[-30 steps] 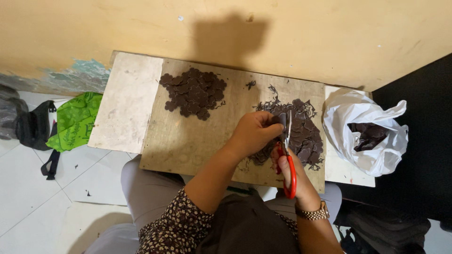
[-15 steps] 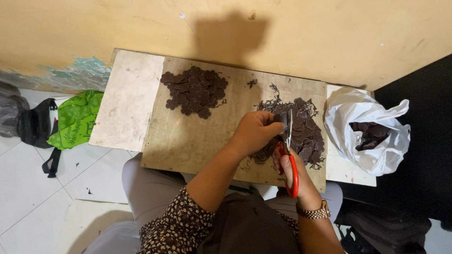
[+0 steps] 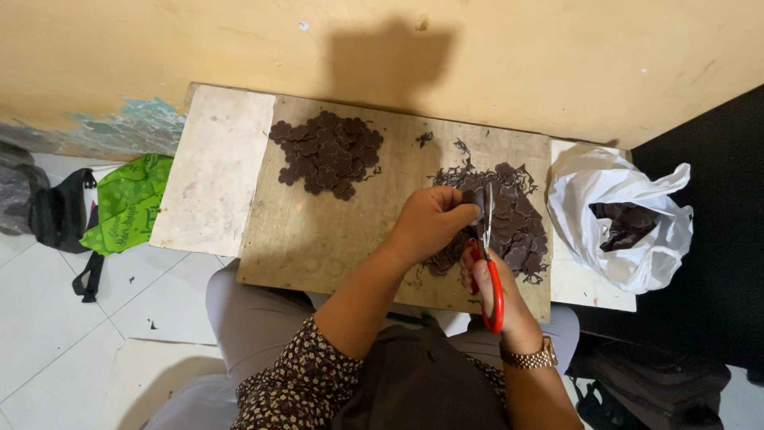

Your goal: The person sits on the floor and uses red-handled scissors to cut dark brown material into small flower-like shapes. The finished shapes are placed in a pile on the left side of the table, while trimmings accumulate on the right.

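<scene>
Scissors [image 3: 487, 255] with red handles sit in the person's right hand [image 3: 497, 299], blades pointing up toward twelve o'clock over the wooden board [image 3: 334, 231]. Compared with a second ago almost nothing has shifted: both hands are at the same spot at the board's right end, the blades at the same angle, so the cutting looks to be going on piece by piece rather than moving to a new stage.

At the blades, the left hand [image 3: 430, 223] pinches a small dark brown piece [image 3: 475, 197] between thumb and fingertips, fingers curled tight around it, holding it just at nine o'clock of the steel and touching it. The right hand's fingers are threaded through the red loops and closed around them; how far apart the blades stand I cannot tell, as they show only as one thin sliver.

Under and at three o'clock of the hands lies a loose heap of dark uncut pieces and curly trimmings [image 3: 517, 223]. Well apart, toward ten o'clock on the board, is a tidier pile of rounded dark cut-outs [image 3: 326, 153]. Off the board's right edge sits a white plastic bag [image 3: 613, 215], open, with more dark material inside. On the tiled floor at nine o'clock lie a green bag [image 3: 127, 203] and a black one [image 3: 56, 211].
</scene>
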Available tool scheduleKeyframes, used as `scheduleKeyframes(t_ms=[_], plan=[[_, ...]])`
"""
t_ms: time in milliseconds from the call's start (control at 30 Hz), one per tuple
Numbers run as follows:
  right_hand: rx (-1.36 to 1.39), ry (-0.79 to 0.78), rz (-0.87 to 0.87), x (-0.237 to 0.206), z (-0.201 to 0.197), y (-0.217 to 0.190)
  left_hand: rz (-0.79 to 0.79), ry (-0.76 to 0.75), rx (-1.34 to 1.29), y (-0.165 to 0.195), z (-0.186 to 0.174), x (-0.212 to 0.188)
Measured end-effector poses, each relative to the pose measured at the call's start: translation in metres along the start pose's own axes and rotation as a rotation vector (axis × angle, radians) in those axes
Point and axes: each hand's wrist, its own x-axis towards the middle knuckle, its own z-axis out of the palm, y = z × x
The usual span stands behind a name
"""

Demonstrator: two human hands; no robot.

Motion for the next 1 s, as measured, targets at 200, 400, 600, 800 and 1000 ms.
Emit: scheduleKeyframes(t_ms=[200,400,600,800,1000], plan=[[0.030,0.001,-0.009,-0.001,0.002,-0.003,0.016,0.012,-0.001,0.003,0.001,-0.003],[0.013,0.001,0.007,-0.002,0.002,-0.007,0.026,0.014,-0.022,0.006,0.001,-0.003],[-0.074,-0.018,-0.089,0.000,0.003,-0.010,-0.005,-0.011,0.013,0.013,-0.001,-0.007],[-0.057,0.009,-0.046,0.000,0.002,-0.008,0.000,0.042,0.068,0.017,0.002,-0.010],[-0.001,-0.014,-0.074,-0.001,0.002,-0.006,0.017,0.036,0.030,0.016,0.003,-0.007]])
